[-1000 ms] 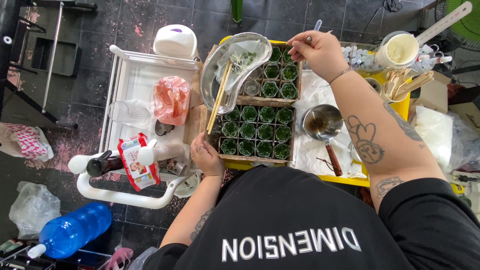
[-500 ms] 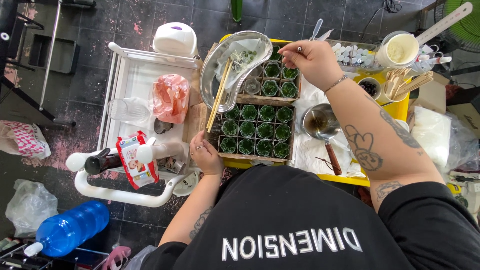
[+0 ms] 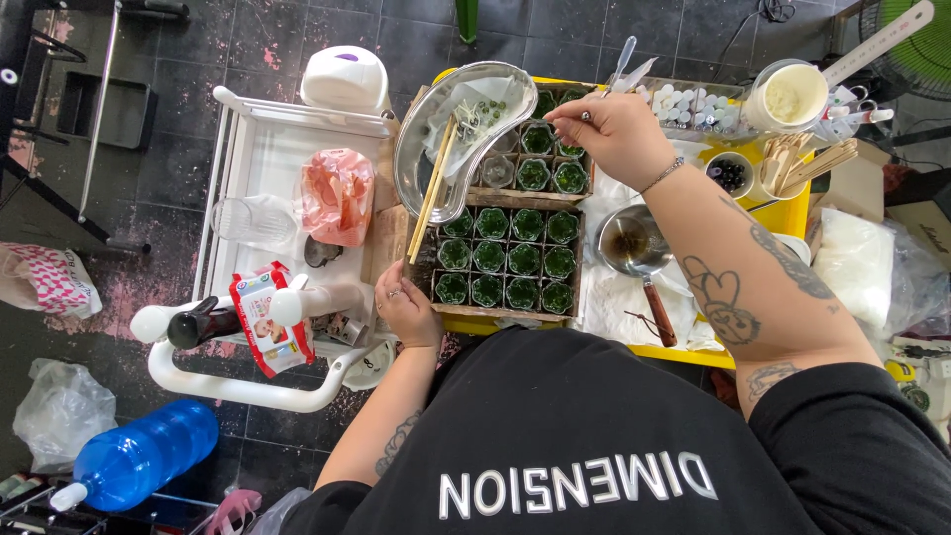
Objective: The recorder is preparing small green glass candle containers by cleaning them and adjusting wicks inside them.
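Note:
Two wooden crates (image 3: 428, 260) on a yellow table hold rows of small glass cups (image 3: 509, 260) filled with green material. My right hand (image 3: 609, 131) hovers over the far crate (image 3: 530, 198), pinching a thin metal tool (image 3: 584, 116) above its cups. My left hand (image 3: 404, 309) rests on the near left corner of the near crate with loosely curled fingers, holding nothing. A metal kidney-shaped tray (image 3: 416, 168) with tissue, green bits and wooden chopsticks (image 3: 432, 188) lies across the far crate's left side.
A small metal saucepan (image 3: 628, 243) sits right of the crates on white paper. Behind it are vials (image 3: 693, 107), a cup of wooden sticks (image 3: 792, 163) and a white tub (image 3: 791, 97). A white cart (image 3: 260, 178) at left holds a pink bag (image 3: 339, 196) and wipes (image 3: 265, 319). A blue bottle (image 3: 139, 458) lies on the floor.
My right hand has moved left and slightly toward me with the thin tool, from the far crate's right edge to above its cups. My left hand has stayed put.

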